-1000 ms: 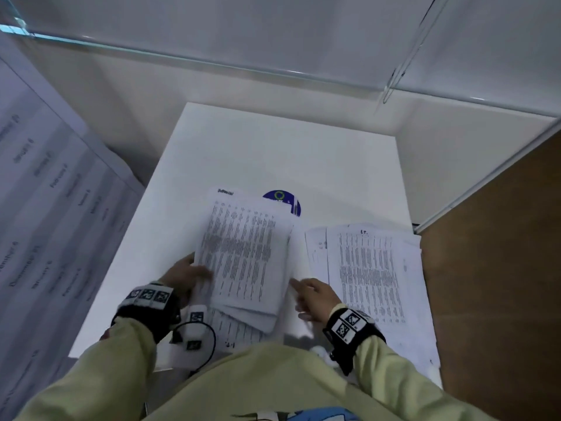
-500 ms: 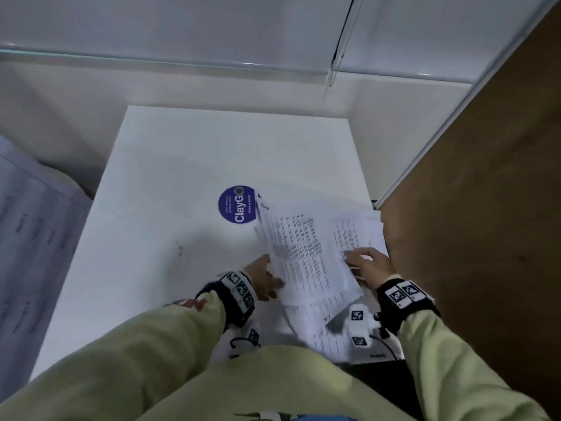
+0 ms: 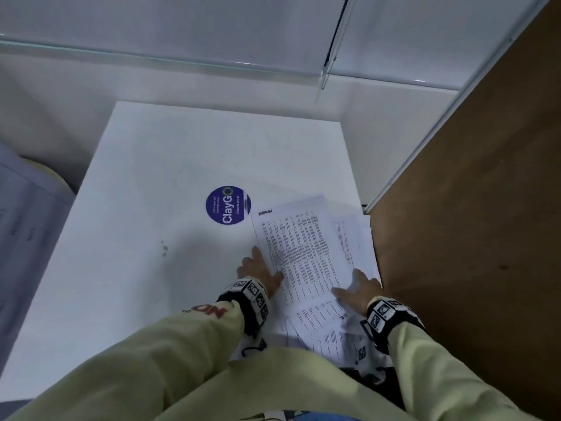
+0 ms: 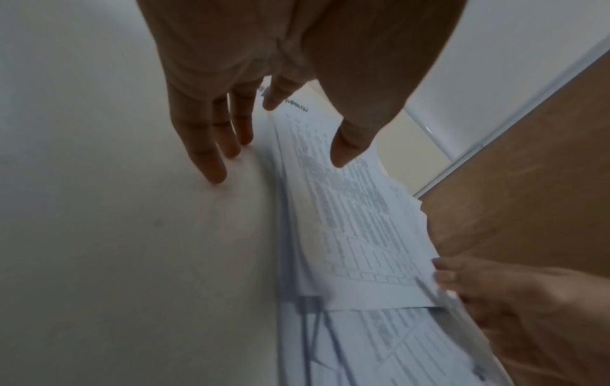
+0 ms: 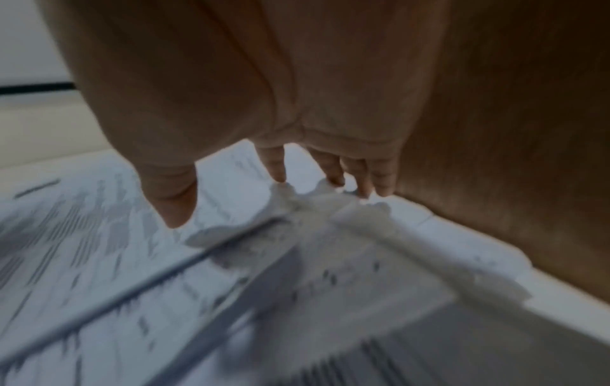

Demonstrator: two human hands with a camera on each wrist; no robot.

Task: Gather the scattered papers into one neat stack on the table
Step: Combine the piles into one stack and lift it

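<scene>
Several printed papers point(image 3: 303, 262) lie in a loose, skewed pile at the right side of the white table point(image 3: 151, 238), their near ends hanging over the front edge. My left hand point(image 3: 260, 268) lies flat with straight fingers against the pile's left edge, its thumb on the top sheet point(image 4: 350, 198). My right hand point(image 3: 358, 288) rests on the pile's near right part, fingers spread. In the blurred right wrist view its fingertips point(image 5: 333, 177) touch the ragged right edges of the sheets point(image 5: 99, 261).
A round blue ClayGo sticker point(image 3: 228, 205) sits just left of the pile's far corner. A brown wooden panel point(image 3: 470, 238) stands close along the table's right side. Large printed sheets point(image 3: 24, 238) lie off the table's left edge. White walls stand behind.
The left pile has slid right onto the right-hand pile, uncovering the sticker. My left hand now lies straight along the pile's left edge, and my right hand has dropped to its near right corner.
</scene>
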